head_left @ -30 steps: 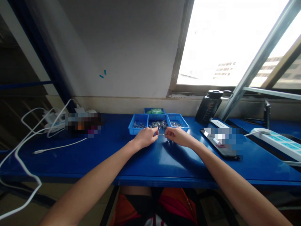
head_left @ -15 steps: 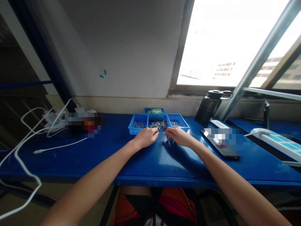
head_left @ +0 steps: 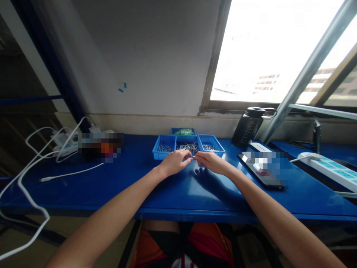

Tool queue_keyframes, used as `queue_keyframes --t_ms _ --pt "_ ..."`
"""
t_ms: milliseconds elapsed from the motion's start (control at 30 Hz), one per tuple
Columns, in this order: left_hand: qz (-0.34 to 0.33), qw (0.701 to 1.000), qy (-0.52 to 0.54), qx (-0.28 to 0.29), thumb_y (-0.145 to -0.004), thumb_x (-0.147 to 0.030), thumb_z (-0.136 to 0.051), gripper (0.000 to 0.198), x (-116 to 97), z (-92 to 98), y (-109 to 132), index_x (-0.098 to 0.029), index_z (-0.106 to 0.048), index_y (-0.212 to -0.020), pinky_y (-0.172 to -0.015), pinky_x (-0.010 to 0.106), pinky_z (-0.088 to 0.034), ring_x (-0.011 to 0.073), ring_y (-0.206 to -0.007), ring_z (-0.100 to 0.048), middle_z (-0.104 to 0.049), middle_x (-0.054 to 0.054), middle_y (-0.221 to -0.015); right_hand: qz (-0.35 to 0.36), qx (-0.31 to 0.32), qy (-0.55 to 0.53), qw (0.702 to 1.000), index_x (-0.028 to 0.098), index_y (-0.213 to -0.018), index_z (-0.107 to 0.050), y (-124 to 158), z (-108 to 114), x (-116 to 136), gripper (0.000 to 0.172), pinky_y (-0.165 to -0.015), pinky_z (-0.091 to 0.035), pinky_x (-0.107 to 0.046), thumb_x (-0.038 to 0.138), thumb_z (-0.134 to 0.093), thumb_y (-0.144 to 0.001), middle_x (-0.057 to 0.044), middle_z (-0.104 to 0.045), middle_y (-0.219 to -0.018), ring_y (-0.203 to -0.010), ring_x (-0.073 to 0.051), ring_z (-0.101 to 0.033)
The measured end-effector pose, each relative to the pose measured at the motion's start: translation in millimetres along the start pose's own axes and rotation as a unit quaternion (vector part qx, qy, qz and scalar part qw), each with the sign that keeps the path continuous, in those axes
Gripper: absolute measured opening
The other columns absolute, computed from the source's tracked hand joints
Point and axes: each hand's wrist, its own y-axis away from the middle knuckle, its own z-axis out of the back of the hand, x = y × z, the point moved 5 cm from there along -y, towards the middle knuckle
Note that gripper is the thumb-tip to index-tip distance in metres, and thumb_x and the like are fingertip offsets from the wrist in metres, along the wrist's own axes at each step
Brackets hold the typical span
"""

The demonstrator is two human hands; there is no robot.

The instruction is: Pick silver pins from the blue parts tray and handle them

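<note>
My left hand [head_left: 175,162] and my right hand [head_left: 209,161] meet just in front of the blue bins, their fingertips almost touching. A thin, shiny metal piece [head_left: 193,156] shows between them, pinched by both hands; its exact kind is too small to make out. Behind the hands, the middle bin holds a heap of slim metal pieces [head_left: 188,147]. Similar pieces lie in the left blue bin [head_left: 155,149] and the right blue bin [head_left: 220,148]. A smaller blue bin [head_left: 172,131] at the back holds a green bag [head_left: 184,131].
A black bottle [head_left: 246,128] stands below the window. Right of my hands lies a dark tablet-like device [head_left: 267,178], partly blurred. A white power strip [head_left: 331,169] is at far right. White cables [head_left: 30,193] and a blurred object [head_left: 100,147] occupy the left of the blue table [head_left: 125,193].
My hands have come closer together, the left fingertips moving right toward the right hand. Less of the thin metal piece shows between them. The bins have not moved.
</note>
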Motion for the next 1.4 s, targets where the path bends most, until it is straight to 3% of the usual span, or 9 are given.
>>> queue_keyframes --t_ms 267,533,667,800,967,1400 --pt "-0.023 0.999 0.049 -0.003 -0.083 -0.029 -0.048 0.019 -1 -1.5 -2 -0.019 -0.061 -0.091 -0.066 0.021 -0.043 0.0121 -0.073 -0.056 -0.061 0.001 -0.085 -0.008 0.035 -0.044 0.998 0.018 -0.080 -0.055 1 -5 4 0.033 -0.051 -0.039 -0.021 0.039 -0.033 -0.089 -0.001 -0.061 -0.070 -0.053 -0.009 -0.050" --pt "-0.020 0.995 0.093 -0.010 -0.078 -0.025 -0.050 0.016 -6 2.2 -1 -0.018 -0.059 -0.089 -0.069 0.021 -0.044 0.0108 -0.071 -0.058 -0.063 0.000 -0.085 -0.015 0.018 -0.016 1.000 0.018 -0.086 -0.059 1 -4 0 0.025 -0.053 -0.039 -0.021 0.035 -0.042 -0.086 -0.001 -0.062 -0.068 -0.056 -0.010 -0.054" --pt "0.022 0.998 0.053 0.003 -0.076 -0.027 -0.050 0.015 -3 1.2 1 -0.019 -0.057 -0.086 -0.061 0.021 -0.042 0.0126 -0.065 -0.058 -0.062 -0.001 -0.073 -0.015 -0.004 0.002 1.000 0.018 -0.092 -0.060 1 0 0 0.023 -0.055 -0.039 -0.021 0.035 -0.048 -0.082 0.000 -0.060 -0.063 -0.057 -0.011 -0.053" --pt "0.041 0.999 0.004 0.017 -0.076 -0.029 -0.049 0.015 2 -1.4 2 -0.019 -0.056 -0.084 -0.056 0.021 -0.039 0.0133 -0.063 -0.057 -0.063 0.000 -0.076 -0.012 -0.012 -0.002 1.000 0.018 -0.091 -0.061 1 1 4 0.025 -0.055 -0.039 -0.021 0.037 -0.048 -0.082 0.000 -0.060 -0.061 -0.056 -0.011 -0.053" --pt "0.032 0.999 -0.004 0.043 -0.078 -0.031 -0.047 0.016 4 -4.6 1 -0.019 -0.057 -0.083 -0.058 0.022 -0.039 0.0149 -0.067 -0.058 -0.063 0.001 -0.076 -0.016 -0.008 0.000 1.000 0.017 -0.087 -0.061 1 0 1 0.025 -0.055 -0.039 -0.022 0.037 -0.046 -0.084 -0.002 -0.064 -0.065 -0.057 -0.011 -0.055" --pt "0.036 0.998 0.002 0.050 -0.080 -0.033 -0.046 0.022 6 -4.5 0 -0.018 -0.062 -0.081 -0.065 0.023 -0.042 0.0159 -0.071 -0.059 -0.064 0.003 -0.077 -0.016 -0.021 0.025 0.999 0.018 -0.082 -0.061 0 5 -2 0.021 -0.056 -0.039 -0.021 0.032 -0.046 -0.084 -0.001 -0.065 -0.067 -0.059 -0.011 -0.057"
